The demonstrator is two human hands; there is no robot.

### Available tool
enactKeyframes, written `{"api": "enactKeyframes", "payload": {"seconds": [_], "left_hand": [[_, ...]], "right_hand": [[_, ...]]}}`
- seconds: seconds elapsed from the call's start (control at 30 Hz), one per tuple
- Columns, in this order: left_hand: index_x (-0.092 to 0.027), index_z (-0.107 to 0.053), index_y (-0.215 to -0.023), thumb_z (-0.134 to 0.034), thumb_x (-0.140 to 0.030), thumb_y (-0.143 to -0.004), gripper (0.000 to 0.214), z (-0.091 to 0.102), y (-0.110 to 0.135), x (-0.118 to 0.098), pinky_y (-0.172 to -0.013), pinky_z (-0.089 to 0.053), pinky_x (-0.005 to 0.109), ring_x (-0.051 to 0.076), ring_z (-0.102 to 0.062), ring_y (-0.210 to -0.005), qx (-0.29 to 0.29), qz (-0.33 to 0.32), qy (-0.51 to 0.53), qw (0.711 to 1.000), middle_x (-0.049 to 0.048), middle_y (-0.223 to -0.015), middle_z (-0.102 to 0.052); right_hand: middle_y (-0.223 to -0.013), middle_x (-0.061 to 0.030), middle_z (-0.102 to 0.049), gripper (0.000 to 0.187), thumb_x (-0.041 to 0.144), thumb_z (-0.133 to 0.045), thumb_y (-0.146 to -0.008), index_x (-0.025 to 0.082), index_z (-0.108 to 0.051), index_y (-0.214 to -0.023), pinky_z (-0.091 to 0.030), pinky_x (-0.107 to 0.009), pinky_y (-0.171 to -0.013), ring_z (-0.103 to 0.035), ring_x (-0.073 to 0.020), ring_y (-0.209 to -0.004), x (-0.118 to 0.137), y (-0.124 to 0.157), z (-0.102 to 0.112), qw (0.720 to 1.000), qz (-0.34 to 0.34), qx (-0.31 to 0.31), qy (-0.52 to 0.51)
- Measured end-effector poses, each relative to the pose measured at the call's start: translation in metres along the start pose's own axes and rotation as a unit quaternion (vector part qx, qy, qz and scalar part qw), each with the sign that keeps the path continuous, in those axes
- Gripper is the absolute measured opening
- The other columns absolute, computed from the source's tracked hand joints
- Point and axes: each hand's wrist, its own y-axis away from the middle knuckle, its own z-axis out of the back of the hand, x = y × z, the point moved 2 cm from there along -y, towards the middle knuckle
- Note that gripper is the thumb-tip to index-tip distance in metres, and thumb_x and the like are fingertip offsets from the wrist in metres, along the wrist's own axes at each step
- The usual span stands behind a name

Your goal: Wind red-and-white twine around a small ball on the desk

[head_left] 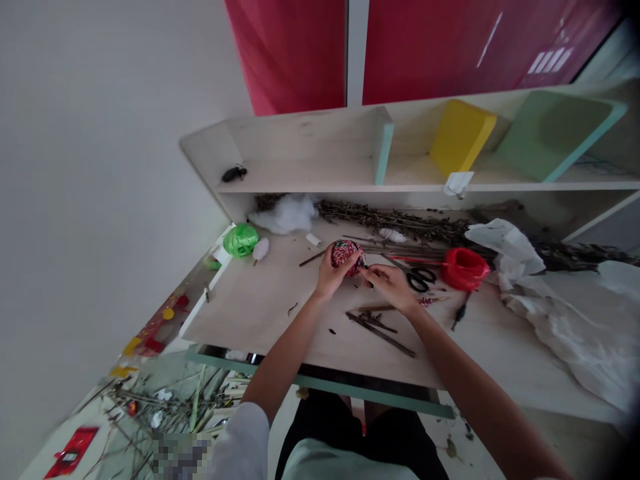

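My left hand point(330, 275) is wrapped round a yarn ball point(346, 253) in mixed red, white and green strands, held a little above the desk. At the ball's right side my right hand point(393, 283) is closed in a pinch. Something small and dark shows by those fingertips, too small to name. Black-handled scissors point(421, 279) lie just right of my right hand. Beyond them sits a roll of red plastic twine point(465, 268), a strand running left from it. Below my hands, broken dry twigs point(380, 332) lie on the desk.
Bundled dry stalks point(395, 223) line the back, beside white stuffing point(287, 215). Green twine point(241, 240) sits at the left edge. A crumpled white plastic bag point(575, 327) covers the right side. Above is a shelf point(310, 175); an open drawer point(320, 383) juts out in front of me.
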Motion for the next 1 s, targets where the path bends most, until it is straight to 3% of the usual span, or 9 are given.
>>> {"api": "enactKeyframes", "payload": {"seconds": [0.1, 0.37, 0.6, 0.8, 1.0], "left_hand": [[-0.023, -0.06, -0.11, -0.079, -0.045, -0.064, 0.055, 0.002, 0.0, -0.002, -0.104, -0.038, 0.04, 0.025, -0.056, -0.112, -0.003, -0.062, -0.047, 0.997, 0.0072, -0.114, -0.063], [-0.023, -0.061, -0.111, -0.078, -0.046, -0.065, 0.054, 0.002, 0.001, -0.002, -0.103, -0.039, 0.039, 0.026, -0.057, -0.112, 0.024, -0.084, -0.118, 0.989, 0.0069, -0.113, -0.064], [-0.024, -0.06, -0.112, -0.073, -0.049, -0.069, 0.051, 0.0, 0.002, -0.002, -0.1, -0.041, 0.038, 0.025, -0.058, -0.108, 0.044, -0.091, -0.135, 0.986, 0.0065, -0.112, -0.064], [-0.024, -0.061, -0.11, -0.074, -0.048, -0.069, 0.05, -0.001, 0.003, -0.002, -0.097, -0.043, 0.037, 0.024, -0.06, -0.104, 0.05, -0.089, -0.138, 0.985, 0.0056, -0.109, -0.065], [-0.022, -0.063, -0.108, -0.077, -0.046, -0.067, 0.05, 0.001, 0.001, -0.001, -0.097, -0.044, 0.035, 0.023, -0.061, -0.103, 0.06, -0.068, -0.087, 0.992, 0.0056, -0.107, -0.066]], "right_hand": [[-0.057, -0.003, -0.059, 0.04, 0.058, -0.066, -0.072, 0.02, -0.064, -0.06, -0.036, -0.03, -0.055, -0.048, -0.0156, -0.053, -0.003, -0.001, 0.0, 0.999, 0.004, -0.05, 0.002], [-0.058, -0.001, -0.054, 0.034, 0.054, -0.065, -0.074, 0.021, -0.062, -0.066, -0.034, -0.029, -0.055, -0.047, -0.0165, -0.057, -0.007, -0.002, 0.005, 0.993, 0.038, -0.113, -0.005], [-0.058, -0.0003, -0.05, 0.029, 0.053, -0.062, -0.074, 0.024, -0.059, -0.069, -0.038, -0.031, -0.056, -0.044, -0.0162, -0.056, -0.009, -0.005, 0.003, 0.987, -0.034, -0.08, -0.135], [-0.06, 0.0012, -0.049, 0.028, 0.047, -0.07, -0.067, 0.024, -0.065, -0.083, -0.043, -0.031, -0.059, -0.043, -0.0142, -0.056, -0.006, -0.006, 0.008, 0.951, -0.134, -0.049, -0.275], [-0.051, 0.0078, -0.04, 0.035, 0.036, -0.08, -0.06, 0.021, -0.069, -0.09, -0.046, -0.024, -0.056, -0.04, -0.0078, -0.047, -0.005, -0.003, 0.011, 0.918, -0.179, 0.015, -0.354]]}}
